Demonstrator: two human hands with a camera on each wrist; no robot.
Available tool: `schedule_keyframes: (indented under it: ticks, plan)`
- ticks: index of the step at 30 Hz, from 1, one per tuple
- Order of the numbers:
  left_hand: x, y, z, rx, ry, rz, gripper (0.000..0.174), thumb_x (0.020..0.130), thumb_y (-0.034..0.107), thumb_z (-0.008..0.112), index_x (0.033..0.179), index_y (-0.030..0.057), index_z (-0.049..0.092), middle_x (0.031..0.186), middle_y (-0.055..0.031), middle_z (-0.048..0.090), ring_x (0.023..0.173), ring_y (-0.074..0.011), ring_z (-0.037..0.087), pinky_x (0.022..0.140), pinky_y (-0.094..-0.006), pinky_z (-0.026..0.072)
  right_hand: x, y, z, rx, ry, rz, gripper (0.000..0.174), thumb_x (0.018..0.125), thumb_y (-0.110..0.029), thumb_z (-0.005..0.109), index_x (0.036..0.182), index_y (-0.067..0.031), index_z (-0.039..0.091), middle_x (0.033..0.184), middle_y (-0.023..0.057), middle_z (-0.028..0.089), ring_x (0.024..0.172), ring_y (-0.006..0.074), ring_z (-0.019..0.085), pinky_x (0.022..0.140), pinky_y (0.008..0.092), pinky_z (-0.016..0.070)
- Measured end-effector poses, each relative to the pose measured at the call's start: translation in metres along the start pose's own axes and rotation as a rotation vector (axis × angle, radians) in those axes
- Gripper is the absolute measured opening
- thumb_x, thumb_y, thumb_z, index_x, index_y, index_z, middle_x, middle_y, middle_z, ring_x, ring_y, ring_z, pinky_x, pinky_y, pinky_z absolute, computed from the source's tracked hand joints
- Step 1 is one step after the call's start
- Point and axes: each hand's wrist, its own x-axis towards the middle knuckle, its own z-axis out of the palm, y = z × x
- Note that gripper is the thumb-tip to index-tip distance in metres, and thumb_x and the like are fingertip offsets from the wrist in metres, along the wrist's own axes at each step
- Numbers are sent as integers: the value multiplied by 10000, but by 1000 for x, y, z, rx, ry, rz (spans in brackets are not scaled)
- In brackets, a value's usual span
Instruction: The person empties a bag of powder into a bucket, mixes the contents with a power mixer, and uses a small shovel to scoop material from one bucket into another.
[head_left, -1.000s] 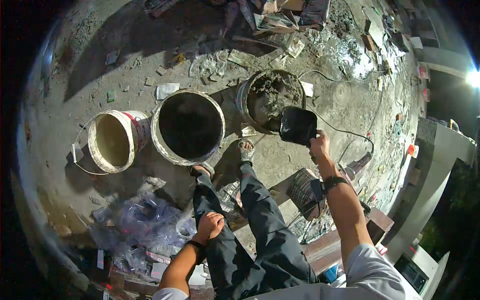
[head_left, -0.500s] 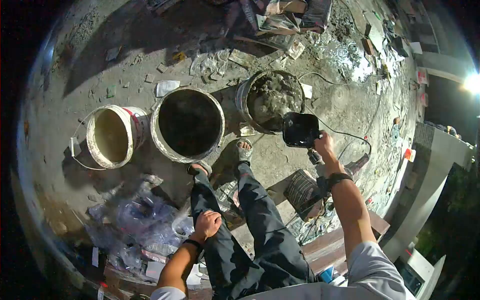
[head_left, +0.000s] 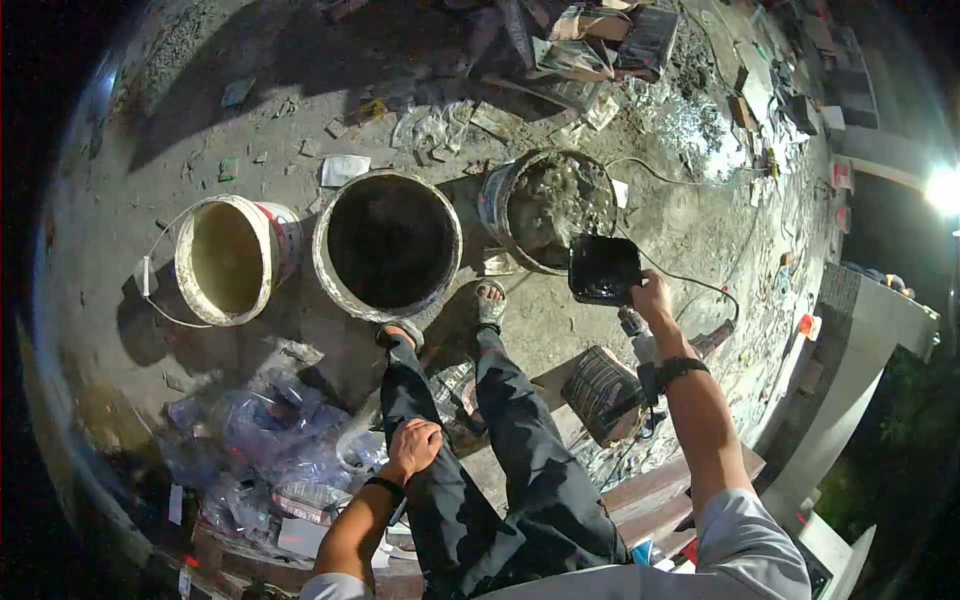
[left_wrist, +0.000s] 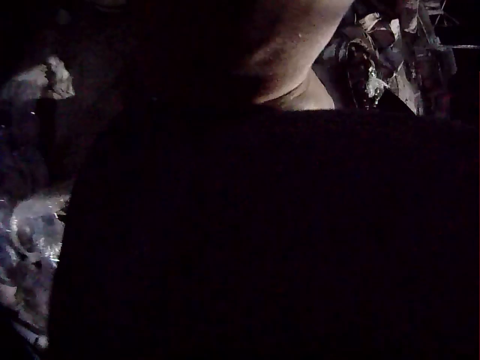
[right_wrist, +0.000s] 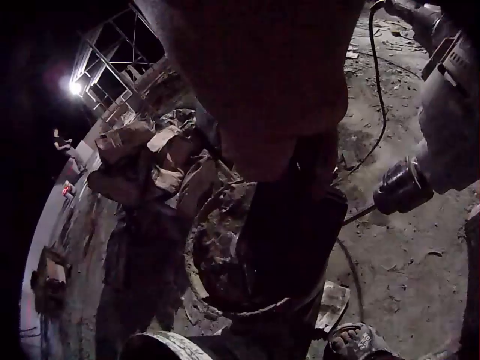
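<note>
Dusty ground [head_left: 560, 318] is spreading under the person's dark-trousered legs [head_left: 540, 450]. The widest bucket [head_left: 340, 295] is standing just beyond the feet, its inside dark. To its right, the narrower bucket [head_left: 494, 202] is holding lumpy grey mix [head_left: 552, 192]. By that one's near rim, the black container [head_left: 604, 272] is hanging; I can't tell whether they're touching. The right hand [head_left: 652, 296] is gripping the container's near corner. Well apart, the left hand [head_left: 414, 446] is resting on the left leg, fingers loosely bent.
</note>
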Motion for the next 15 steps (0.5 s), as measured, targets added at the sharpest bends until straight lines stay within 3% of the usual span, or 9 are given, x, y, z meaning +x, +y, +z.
schedule_keyframes:
  ticks: [2, 6, 8, 10, 11, 14, 15]
  plan:
    - [0, 5, -8, 2, -23, -53, 216, 832, 214, 624, 920, 48, 732, 969, -127, 731, 956, -311, 680, 877, -409, 529, -8, -12, -8, 89, -40, 87, 383, 735, -160, 621, 1083, -15, 685, 713, 170, 695, 690, 281, 702, 716, 403, 546]
    - [-1, -9, -10, -54, -18, -99, 217, 838, 220, 625, 927, 50, 727, 977, -135, 726, 961, -319, 676, 874, -414, 526, -4, 4, 6, -110, 28, -19, 420, 736, -172, 633, 1122, -13, 675, 807, 177, 717, 772, 302, 709, 745, 404, 552]
    - [-1, -16, -17, -41, 16, -162, 222, 851, 235, 619, 940, 61, 726, 989, -150, 718, 965, -333, 669, 871, -429, 521, -26, -22, -8, -77, 43, -4, 428, 748, -158, 635, 1150, -15, 663, 821, 177, 714, 744, 276, 713, 705, 397, 562]
    - [-1, -34, -27, -54, 26, -172, 254, 864, 259, 605, 977, 63, 722, 999, -164, 713, 970, -351, 664, 875, -440, 516, -45, -50, -21, 187, -52, 171, 323, 803, -188, 683, 1085, -31, 675, 902, 220, 717, 810, 368, 710, 692, 464, 545]
    - [-1, -49, -32, -69, 31, -184, 286, 877, 284, 592, 1013, 65, 717, 1009, -178, 708, 976, -370, 658, 879, -450, 511, -41, -43, -11, 209, -49, 205, 319, 809, -162, 678, 1091, -13, 659, 821, 203, 712, 641, 316, 701, 584, 422, 540]
    - [-7, -119, -22, -60, 44, -181, 351, 901, 329, 561, 1077, 52, 686, 1050, -222, 685, 1006, -405, 636, 899, -455, 493, -34, -5, 36, 167, 64, 65, 319, 818, -143, 656, 1107, -9, 643, 758, 178, 696, 558, 255, 676, 527, 384, 523]
    - [-5, -133, -22, -250, -64, -360, 375, 911, 338, 548, 1129, 54, 662, 1126, -235, 656, 1052, -403, 619, 914, -452, 484, -63, -48, 10, 314, -14, 76, 335, 816, -153, 658, 1121, -16, 635, 755, 190, 689, 628, 284, 695, 565, 398, 526]
